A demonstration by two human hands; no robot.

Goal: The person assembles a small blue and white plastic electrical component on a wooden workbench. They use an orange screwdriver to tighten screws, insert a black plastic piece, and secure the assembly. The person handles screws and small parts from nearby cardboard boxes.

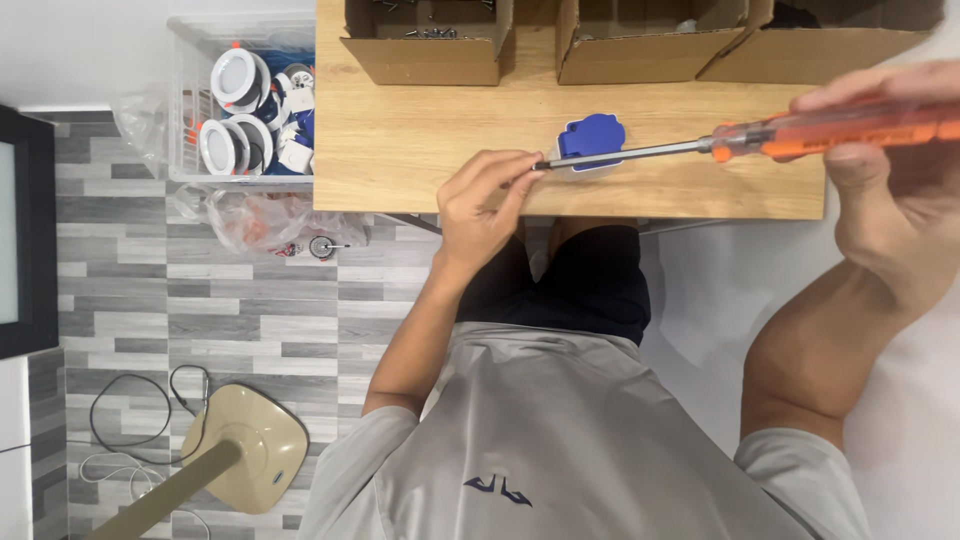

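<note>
**Screwdriver tip being pinched over a blue part at the counter edge**

Head view: the image is upside down relative to the wearer, with the torso in a grey shirt (600,440) at the bottom and the wooden counter (420,140) at the top. The right hand (880,190) is wrapping its grip closed around the orange translucent handle of a screwdriver (760,137), thumb lying along the top of the handle. The metal shaft is running leftward, nearly level, slightly tilted down toward its tip. The left hand (485,205) is pinching the tip end of the shaft between thumb and forefinger, grip closed on it; whether a screw is sitting at the tip, cannot tell. Just behind the shaft a small blue plastic part (592,137) on a pale base is lying on the counter near the front edge, close to the left fingertips; cannot tell if the shaft is touching it.

Three open cardboard boxes (430,45) are standing along the far side of the counter, the left one showing dark metal bits inside. Beside the counter a clear plastic crate (200,100) is holding round white downlight fixtures (236,78) with orange clips. A crumpled clear plastic bag (265,220) is lying on the grey plank floor below it. A beige fan base (255,445) with cables near it is sitting on the floor.
</note>
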